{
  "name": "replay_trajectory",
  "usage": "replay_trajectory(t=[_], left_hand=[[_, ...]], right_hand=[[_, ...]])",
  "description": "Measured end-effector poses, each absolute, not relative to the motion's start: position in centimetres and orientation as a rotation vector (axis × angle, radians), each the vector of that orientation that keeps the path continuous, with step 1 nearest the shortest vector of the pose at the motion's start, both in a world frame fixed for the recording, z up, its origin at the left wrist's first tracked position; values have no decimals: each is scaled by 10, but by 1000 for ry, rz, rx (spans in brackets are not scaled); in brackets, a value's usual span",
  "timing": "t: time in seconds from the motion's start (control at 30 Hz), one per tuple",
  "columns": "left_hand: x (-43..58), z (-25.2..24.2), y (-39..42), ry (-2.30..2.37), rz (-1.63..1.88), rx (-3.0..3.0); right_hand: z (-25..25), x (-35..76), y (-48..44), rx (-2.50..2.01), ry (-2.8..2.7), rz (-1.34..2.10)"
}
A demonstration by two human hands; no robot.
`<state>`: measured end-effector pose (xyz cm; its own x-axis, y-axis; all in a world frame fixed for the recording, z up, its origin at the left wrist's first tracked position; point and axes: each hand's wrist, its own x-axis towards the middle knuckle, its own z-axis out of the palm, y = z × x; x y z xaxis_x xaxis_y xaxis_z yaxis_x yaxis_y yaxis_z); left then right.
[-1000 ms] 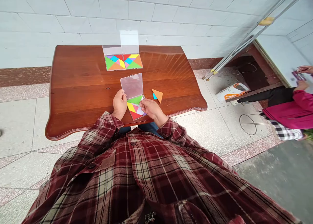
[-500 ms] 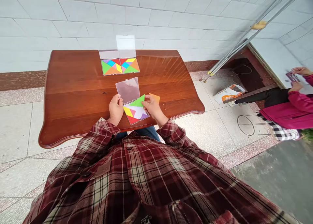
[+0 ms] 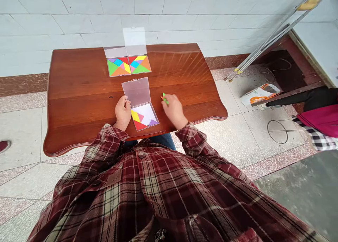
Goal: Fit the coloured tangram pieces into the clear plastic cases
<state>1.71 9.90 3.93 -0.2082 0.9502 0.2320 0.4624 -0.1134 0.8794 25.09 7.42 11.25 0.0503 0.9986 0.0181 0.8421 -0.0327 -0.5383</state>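
Observation:
An open tangram case (image 3: 155,112) lies near the table's front edge, its clear lid (image 3: 137,91) folded back. Inside it are a yellow piece (image 3: 135,117), a pink piece (image 3: 141,117), a red piece (image 3: 139,126) and a purple piece (image 3: 152,122); the rest of its white base is bare. At the left side of the case, by the hinge, my left hand (image 3: 123,112) is closed with its fingertips on the edge. My right hand (image 3: 173,110), right of the case, is closed on a green tangram piece (image 3: 165,99). A bit of an orange piece (image 3: 162,97) peeks out beside it, mostly hidden.
Two more open tangram cases, a left one (image 3: 118,66) and a right one (image 3: 139,64), filled with coloured pieces, stand at the back of the wooden table (image 3: 79,94). To the right are crutches (image 3: 253,51), a carton (image 3: 260,94) and a seated person (image 3: 322,120).
My right hand has moved right, out of the case, taking the green piece to where the orange piece lay. My left hand stays at the case's left edge. The view has shifted slightly.

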Motion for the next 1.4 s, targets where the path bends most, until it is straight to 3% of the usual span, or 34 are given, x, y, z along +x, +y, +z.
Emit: replay_trajectory(t=[0.13,0.43,0.73,1.13,1.4], left_hand=[[18,41,97,1688,1273,1564],[21,38,96,1709,1302,1584],[23,36,96,1706,1324,1564],[21,39,97,1661,1326,1523],[18,37,98,1694,1287,1559]], right_hand=[[119,191,51,-1832,-2202,857],[123,149,49,-2042,-2264,834],[108,153,62,-1869,-2323,932],[109,265,97,-1843,-1619,845],[84,312,124,-2035,-1613,751]])
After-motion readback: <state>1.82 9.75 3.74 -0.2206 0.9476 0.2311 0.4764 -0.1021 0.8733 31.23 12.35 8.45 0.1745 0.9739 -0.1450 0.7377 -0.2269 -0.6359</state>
